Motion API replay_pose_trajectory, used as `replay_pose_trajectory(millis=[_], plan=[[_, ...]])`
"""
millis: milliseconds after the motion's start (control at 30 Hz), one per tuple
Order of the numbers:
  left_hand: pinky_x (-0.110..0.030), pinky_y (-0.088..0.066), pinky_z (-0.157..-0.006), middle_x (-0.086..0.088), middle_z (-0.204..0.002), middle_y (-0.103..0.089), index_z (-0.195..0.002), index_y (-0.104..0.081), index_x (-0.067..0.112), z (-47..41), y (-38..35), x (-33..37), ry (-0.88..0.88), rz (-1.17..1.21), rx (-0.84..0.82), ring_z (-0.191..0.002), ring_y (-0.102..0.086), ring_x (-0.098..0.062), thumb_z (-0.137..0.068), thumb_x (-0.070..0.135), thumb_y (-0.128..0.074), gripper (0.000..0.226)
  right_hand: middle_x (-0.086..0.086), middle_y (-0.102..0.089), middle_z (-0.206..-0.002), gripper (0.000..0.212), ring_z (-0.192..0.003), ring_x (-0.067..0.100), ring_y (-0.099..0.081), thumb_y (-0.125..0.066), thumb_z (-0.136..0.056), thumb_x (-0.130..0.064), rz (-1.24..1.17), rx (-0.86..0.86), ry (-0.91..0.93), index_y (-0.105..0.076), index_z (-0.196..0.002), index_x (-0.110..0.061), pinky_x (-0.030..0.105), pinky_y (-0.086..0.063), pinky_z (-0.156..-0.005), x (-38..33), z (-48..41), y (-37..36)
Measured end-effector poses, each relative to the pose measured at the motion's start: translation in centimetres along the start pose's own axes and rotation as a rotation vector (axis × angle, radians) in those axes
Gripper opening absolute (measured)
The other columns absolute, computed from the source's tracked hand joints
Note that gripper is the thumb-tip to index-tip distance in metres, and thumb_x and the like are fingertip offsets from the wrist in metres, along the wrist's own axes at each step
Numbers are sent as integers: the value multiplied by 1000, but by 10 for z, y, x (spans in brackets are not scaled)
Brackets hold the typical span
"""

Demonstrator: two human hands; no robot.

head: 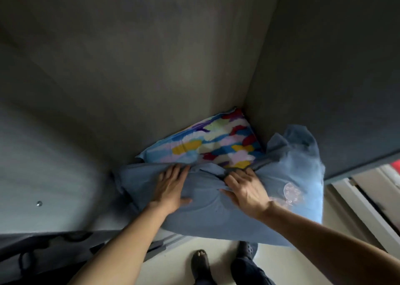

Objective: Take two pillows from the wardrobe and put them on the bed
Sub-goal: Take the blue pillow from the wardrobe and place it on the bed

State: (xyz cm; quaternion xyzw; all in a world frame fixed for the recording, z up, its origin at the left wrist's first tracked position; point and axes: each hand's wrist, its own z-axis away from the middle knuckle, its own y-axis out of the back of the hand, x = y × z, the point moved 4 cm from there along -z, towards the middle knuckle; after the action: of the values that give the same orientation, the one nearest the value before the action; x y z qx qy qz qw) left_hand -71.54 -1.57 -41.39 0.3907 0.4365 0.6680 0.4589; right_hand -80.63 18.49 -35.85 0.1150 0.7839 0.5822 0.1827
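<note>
A blue pillow [216, 217] with a pink print on its right side lies at the front of a wardrobe shelf [54, 165] and hangs partly over the shelf edge. My left hand [171, 187] presses flat on its top left. My right hand [244, 187] grips bunched fabric at its top middle. Behind it, in the shelf's back right corner, lies a second pillow [212, 142] with a multicoloured brush-stroke pattern. The bed is out of view.
The wardrobe's grey back wall [151, 57] and right side wall [324, 68] enclose the shelf. Below are a pale floor [173, 263] and my feet in dark clogs [201, 263]. A white door frame [363, 198] stands at the right.
</note>
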Motion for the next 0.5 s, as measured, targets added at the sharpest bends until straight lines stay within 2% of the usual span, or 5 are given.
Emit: replay_pose_trajectory(millis=[167, 267, 367, 500], plan=[[-40, -29, -108, -5, -148, -37, -145, -24, 21, 16, 17, 49, -138, 11, -17, -135, -35, -25, -62, 72, -64, 106, 6, -61, -78, 24, -73, 28, -59, -58, -89, -34, 66, -2, 0, -59, -79, -12, 38, -36, -70, 1, 52, 59], [-36, -34, -100, -2, -133, -52, -134, -40, 19, 29, 21, 98, -212, -65, 25, -122, -47, -24, -71, 70, -56, 83, 6, -64, -82, 22, -77, 27, -61, -61, -86, -33, 133, -27, -29, -61, -82, -11, 37, -37, -72, 9, 95, 87], [-36, -35, -95, -1, -121, -55, -121, -48, 16, 46, 18, 154, -295, -28, 52, -116, -50, -23, -81, 62, -52, 61, 5, -65, -83, 24, -78, 27, -62, -58, -86, -35, 171, -30, -89, -60, -84, -11, 37, -37, -74, 20, 148, 113], [-37, -40, -89, -5, -111, -57, -108, -55, 13, 70, 13, 239, -407, 45, 58, -110, -51, -24, -85, 54, -55, 46, 6, -62, -77, 20, -72, 28, -60, -57, -85, -32, 195, 34, -191, -51, -83, -13, 37, -36, -71, 38, 233, 146]])
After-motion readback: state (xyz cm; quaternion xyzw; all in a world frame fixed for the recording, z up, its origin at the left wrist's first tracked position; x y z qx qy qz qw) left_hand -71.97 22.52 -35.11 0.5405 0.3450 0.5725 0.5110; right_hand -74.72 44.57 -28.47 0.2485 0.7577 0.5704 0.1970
